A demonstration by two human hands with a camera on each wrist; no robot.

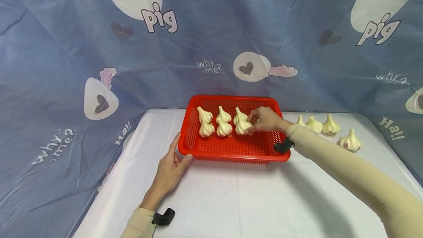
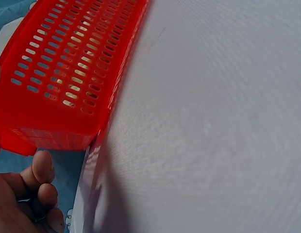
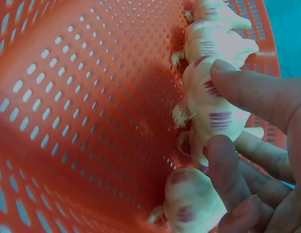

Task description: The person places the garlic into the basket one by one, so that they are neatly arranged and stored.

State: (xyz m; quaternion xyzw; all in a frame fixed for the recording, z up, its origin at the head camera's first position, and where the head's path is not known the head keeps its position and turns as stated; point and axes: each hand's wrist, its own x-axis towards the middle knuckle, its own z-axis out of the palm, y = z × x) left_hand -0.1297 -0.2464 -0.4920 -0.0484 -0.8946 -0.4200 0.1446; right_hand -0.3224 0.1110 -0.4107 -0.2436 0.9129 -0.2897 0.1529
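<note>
A red plastic basket (image 1: pixel 231 153) with slotted walls stands on the white-covered table, holding several garlic bulbs in two rows. My right hand (image 1: pixel 264 118) reaches over its right side and pinches a garlic bulb (image 3: pixel 209 97) between thumb and fingers, at the right end of the front row. Another bulb (image 3: pixel 194 199) sits below my fingers in the right wrist view. My left hand (image 1: pixel 170 170) holds the basket's front left corner, thumb at the front rim and forefinger along the left side. In the left wrist view its other fingers (image 2: pixel 46 194) curl loosely beside the basket.
To the right of the basket, several more garlic bulbs (image 1: pixel 349 140) lie on the white table cover (image 1: pixel 231 201), one partly hidden behind the right sleeve. A blue printed cloth (image 1: pixel 198 39) hangs behind the table and at both sides.
</note>
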